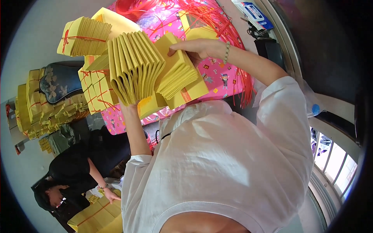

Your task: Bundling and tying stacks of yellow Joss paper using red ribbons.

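In my left hand point(128, 108) is a thick bundle of folded yellow paper point(134, 64), its folds fanned a little apart. The bundle hides most of that hand's fingers. My right hand point(194, 49), with a beaded bracelet on its wrist, grips another stack of yellow paper point(182, 75) from above, thumb on its top face. This second stack tilts over flat yellow sheets point(196, 91) at the near side of the table. The two bundles are side by side.
Tied yellow bundles point(85, 37) stand left on the pink patterned tablecloth point(217, 77). Red strings point(227, 31) drape over its far right part. Further left are piled yellow stacks point(33, 105) and a blue floral cushion point(58, 83). A person in black point(70, 167) bends at lower left.
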Motion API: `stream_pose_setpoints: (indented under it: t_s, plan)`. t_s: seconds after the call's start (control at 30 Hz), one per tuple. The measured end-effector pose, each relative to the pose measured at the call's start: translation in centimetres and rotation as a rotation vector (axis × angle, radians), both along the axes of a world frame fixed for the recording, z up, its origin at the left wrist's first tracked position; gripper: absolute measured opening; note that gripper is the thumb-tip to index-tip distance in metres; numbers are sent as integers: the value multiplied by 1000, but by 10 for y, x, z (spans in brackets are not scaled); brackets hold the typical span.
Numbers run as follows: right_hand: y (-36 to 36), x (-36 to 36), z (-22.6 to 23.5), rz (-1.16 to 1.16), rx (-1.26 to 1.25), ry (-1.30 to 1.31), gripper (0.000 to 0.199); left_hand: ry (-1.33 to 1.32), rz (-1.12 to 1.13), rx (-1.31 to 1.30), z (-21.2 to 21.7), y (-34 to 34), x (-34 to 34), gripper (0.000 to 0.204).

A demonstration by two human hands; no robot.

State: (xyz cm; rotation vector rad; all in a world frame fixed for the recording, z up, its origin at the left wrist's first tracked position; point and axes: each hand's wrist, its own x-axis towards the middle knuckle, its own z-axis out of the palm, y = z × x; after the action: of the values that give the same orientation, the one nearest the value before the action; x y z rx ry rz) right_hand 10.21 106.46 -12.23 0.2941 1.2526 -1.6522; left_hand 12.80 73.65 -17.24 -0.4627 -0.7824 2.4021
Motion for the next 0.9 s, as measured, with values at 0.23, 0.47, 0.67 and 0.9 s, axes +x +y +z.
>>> stream_pose_setpoints:
  t_s: [0.23,0.47,0.67,0.9]
  plan:
    - [0,32,-37,58,135,332,56,411,-33,-628,46,43,13,47]
    - [-7,61,-33,-110,424,644,66,338,-79,-1070,52,66,17,43]
    - [-5,70,-33,-161,307,698,53,343,-85,-996,65,79,13,40]
    - [-4,73,-45,-233,225,750,48,442,-164,-950,63,83,-8,36]
